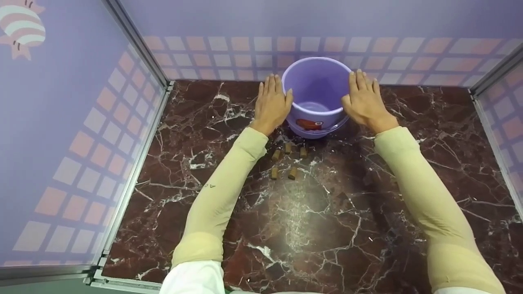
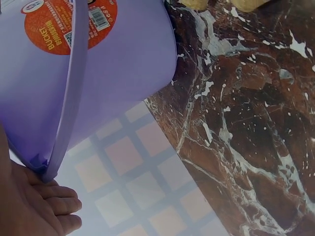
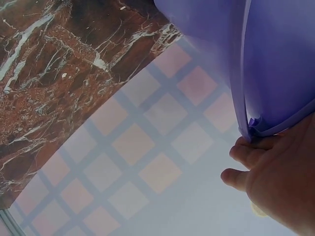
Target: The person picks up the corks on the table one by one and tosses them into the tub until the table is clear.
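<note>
A purple bucket stands upright at the back of the dark red marbled table, with its mouth facing up. My left hand lies against its left side with fingers straight and the thumb at the rim. On the right side my right hand presses in the same way, fingers extended. The bucket's handle hangs down across the front, over a red label. Both wrist views show fingertips right beside the handle joints. In front of the bucket lie several small brown cork-like pieces.
The marbled tabletop extends toward me and to both sides. A purple checked back panel rises behind the bucket, and side panels with metal edge frames border the table.
</note>
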`<state>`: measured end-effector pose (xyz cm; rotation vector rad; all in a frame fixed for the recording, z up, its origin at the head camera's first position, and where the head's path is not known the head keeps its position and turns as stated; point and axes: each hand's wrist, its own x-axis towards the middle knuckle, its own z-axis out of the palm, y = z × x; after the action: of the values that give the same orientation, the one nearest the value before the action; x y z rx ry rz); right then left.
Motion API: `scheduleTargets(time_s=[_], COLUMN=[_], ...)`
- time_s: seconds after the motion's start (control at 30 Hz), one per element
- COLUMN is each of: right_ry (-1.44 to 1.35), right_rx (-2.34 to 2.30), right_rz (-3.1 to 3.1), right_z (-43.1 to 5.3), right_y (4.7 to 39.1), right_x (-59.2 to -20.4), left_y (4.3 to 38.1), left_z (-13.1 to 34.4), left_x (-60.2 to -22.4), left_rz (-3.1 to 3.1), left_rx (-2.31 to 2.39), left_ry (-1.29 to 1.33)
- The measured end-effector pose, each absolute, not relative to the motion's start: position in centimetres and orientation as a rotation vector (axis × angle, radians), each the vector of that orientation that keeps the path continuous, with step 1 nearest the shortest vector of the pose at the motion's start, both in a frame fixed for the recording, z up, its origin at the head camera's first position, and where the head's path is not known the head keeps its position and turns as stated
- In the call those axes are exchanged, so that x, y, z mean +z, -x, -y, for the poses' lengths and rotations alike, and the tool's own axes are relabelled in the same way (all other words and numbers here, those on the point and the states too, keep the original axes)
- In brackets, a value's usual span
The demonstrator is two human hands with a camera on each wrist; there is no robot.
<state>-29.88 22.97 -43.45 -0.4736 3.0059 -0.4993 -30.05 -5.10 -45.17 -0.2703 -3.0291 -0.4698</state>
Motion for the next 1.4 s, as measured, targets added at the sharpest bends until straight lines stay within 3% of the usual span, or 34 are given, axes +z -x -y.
scheduleTargets(time_s=[0.67, 1.4], right_ry=[0.5, 0.498], right_rx=[-0.512, -0.513], right_rz=[-3.033, -3.027], right_z=[-22.4, -22.2], right_y=[29.9, 29.9], right_x=[-43.8, -44.1], left_y=[28.6, 23.6], left_z=[5.7, 6.3], left_x=[-45.8, -46.1], left_rz=[2.77, 2.479], left_rx=[-0.963, -1.269], left_ry=[0.19, 0.081])
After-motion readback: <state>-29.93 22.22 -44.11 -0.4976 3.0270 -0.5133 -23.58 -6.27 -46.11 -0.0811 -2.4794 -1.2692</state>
